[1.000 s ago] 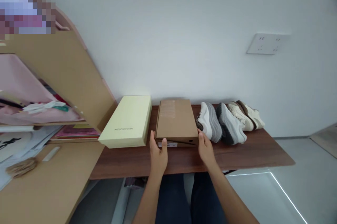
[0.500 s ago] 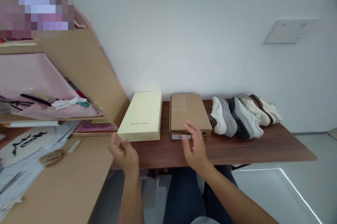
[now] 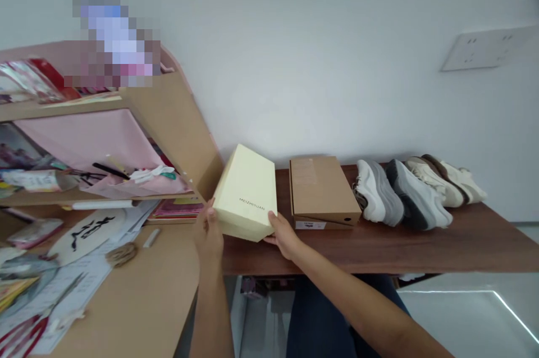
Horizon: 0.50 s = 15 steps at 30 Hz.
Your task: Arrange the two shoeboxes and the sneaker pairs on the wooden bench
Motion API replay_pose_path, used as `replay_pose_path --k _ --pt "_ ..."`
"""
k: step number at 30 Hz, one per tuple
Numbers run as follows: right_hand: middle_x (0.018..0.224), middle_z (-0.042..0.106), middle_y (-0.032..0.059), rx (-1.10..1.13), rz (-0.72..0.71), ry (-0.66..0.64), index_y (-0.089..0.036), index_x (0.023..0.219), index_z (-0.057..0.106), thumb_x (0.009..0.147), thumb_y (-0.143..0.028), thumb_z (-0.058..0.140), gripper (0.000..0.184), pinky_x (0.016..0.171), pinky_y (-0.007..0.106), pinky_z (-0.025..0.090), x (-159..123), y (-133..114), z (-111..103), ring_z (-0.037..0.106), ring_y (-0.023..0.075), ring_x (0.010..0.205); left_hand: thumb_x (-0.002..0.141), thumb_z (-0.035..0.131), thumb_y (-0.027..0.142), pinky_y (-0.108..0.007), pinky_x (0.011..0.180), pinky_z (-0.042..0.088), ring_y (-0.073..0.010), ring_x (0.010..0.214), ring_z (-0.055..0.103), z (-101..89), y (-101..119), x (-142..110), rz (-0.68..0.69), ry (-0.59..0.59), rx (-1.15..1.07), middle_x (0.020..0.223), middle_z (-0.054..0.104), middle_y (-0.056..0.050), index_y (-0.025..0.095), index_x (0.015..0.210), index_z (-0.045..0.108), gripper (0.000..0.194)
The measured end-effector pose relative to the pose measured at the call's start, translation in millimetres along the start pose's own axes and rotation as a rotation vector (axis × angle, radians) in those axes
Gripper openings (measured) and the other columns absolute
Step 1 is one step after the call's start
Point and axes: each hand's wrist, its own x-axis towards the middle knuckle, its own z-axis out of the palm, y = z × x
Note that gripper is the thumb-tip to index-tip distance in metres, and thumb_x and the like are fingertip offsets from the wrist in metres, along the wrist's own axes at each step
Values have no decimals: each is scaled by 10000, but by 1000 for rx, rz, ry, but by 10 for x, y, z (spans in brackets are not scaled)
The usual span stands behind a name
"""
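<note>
A pale yellow shoe box marked MEIZHIYUAN is gripped at its two near corners and sits tilted and turned above the dark wooden bench. My left hand closes on its left near corner. On the right near corner, my right hand has the thumb on top and fingers beneath. Just to the right lies a closed brown cardboard box with a white label on its front. Beyond it stand grey-white sneakers and a cream and brown pair of shoes.
At the left, a desk holds papers, a coil of twine and red-handled scissors. A shelf unit rises beside the yellow box. Behind the bench is a white wall with a socket plate.
Both hands have come to the yellow box and taken hold of it. The box is now lifted and turned. The view has shifted left.
</note>
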Motion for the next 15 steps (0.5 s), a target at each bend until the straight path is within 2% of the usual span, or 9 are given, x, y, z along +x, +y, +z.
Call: replay_pose_path --k 2,4,5,7,10,13,15 --pt "1073 702 55 57 93 -35 -261 1132 589 867 -652 502 481 865 460 525 -69 76 37 663 197 913 883 495 601 -487 1119 339 -298 1296 486 -43 304 -30 180 109 171 1347 561 -150 184 1144 684 527" --pt "1006 713 31 30 100 -55 -265 1063 629 856 -591 559 393 866 444 523 -120 98 93 656 190 895 840 604 541 -502 1121 327 -313 1340 434 -9 549 -108 302 206 272 1426 477 -164 182 1190 655 504" --pt "1011 715 24 16 80 -69 -270 1047 646 847 -568 582 365 878 438 518 -146 81 118 649 195 928 844 617 503 -503 1120 329 -309 1343 432 32 635 -165 342 214 295 1430 470 -165 186 1242 619 509" --pt "1074 710 25 28 41 -87 -281 1054 668 842 -571 583 370 897 437 509 -211 -11 142 628 212 1019 872 602 438 -489 1109 353 -290 1321 460 138 730 -303 394 180 303 1402 500 -165 191 1343 527 537" --pt "1164 691 62 132 83 -112 -275 1135 652 855 -689 477 529 885 470 516 -336 -231 97 613 245 1091 908 561 385 -454 1082 398 -271 1298 491 283 752 -515 437 106 282 1374 532 -168 186 1420 428 564" --pt "1155 699 93 241 103 -183 -245 1198 624 844 -739 451 632 864 474 537 -404 -398 5 637 263 1066 921 543 358 -448 1080 403 -272 1330 468 391 744 -675 494 42 277 1407 510 -184 169 1454 375 590" --pt "1111 715 92 305 61 -186 -226 1185 629 844 -691 508 589 853 449 551 -373 -408 -43 655 258 1027 931 523 349 -460 1090 387 -276 1349 451 462 725 -744 530 -25 290 1421 501 -191 161 1460 364 584"
